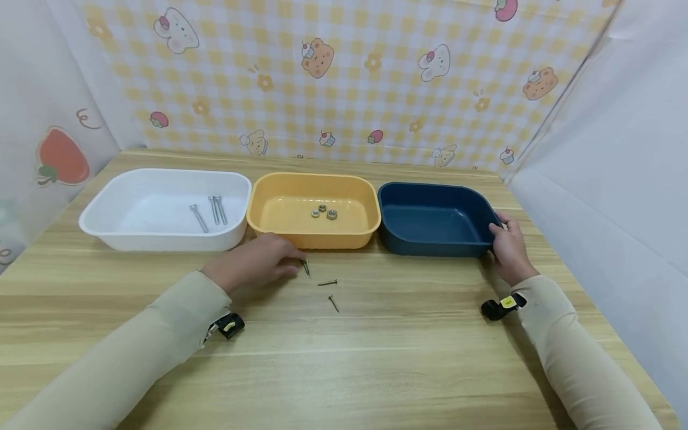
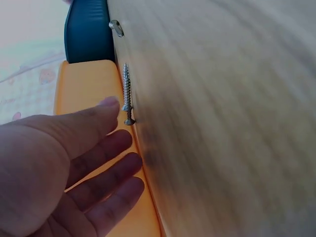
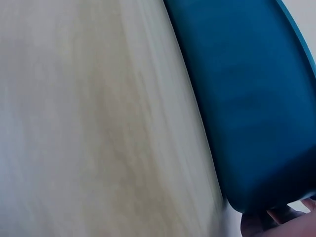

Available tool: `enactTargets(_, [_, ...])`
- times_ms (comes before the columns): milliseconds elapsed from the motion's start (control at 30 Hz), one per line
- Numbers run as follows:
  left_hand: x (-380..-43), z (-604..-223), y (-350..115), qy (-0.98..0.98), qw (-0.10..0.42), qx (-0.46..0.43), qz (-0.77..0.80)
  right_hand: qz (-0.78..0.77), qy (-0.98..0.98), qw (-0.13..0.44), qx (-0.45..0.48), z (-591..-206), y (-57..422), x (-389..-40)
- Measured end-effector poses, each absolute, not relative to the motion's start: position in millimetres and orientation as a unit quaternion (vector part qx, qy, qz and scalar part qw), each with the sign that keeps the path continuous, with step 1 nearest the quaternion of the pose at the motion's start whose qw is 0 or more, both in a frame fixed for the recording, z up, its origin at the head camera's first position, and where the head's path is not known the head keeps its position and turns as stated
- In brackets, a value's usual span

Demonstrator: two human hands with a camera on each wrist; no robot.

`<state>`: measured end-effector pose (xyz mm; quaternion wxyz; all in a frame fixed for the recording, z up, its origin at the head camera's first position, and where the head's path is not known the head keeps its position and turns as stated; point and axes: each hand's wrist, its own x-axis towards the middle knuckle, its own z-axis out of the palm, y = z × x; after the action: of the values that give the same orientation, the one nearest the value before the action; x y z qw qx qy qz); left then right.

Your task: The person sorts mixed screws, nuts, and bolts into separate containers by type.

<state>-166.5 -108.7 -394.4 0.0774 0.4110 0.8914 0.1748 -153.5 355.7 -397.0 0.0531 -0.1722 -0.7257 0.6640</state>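
Note:
My left hand [image 1: 263, 263] hovers low over the table in front of the yellow tray [image 1: 314, 240]. In the left wrist view its fingers are spread and relaxed, with the thumb tip close to a pair of screws [image 2: 127, 91] lying together. Two more screws, one lying crosswise [image 1: 328, 282] and one nearer me [image 1: 334, 303], rest on the wood to the right of that hand. At the far right, my right hand [image 1: 510, 248] grips the near right corner of the dark blue tray [image 1: 430, 248], thumb at the rim and fingers around the outside.
A white tray [image 1: 161, 242] on the left contains three long bolts [image 1: 217, 210]. Three nuts [image 1: 331, 214] sit inside the yellow tray. The trays stand in a row on the wooden table [image 1: 376, 370], before a checked cloth backdrop [image 1: 349, 101].

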Motion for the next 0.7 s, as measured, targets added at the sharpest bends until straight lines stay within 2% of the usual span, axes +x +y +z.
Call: enactTargets(700, [-168.1, -390.9, -98.5, 0.898, 0.094, 0.404, 0.150, 0.697, -0.700, 0.043, -0.150, -393.6, 366.2, -146.7])
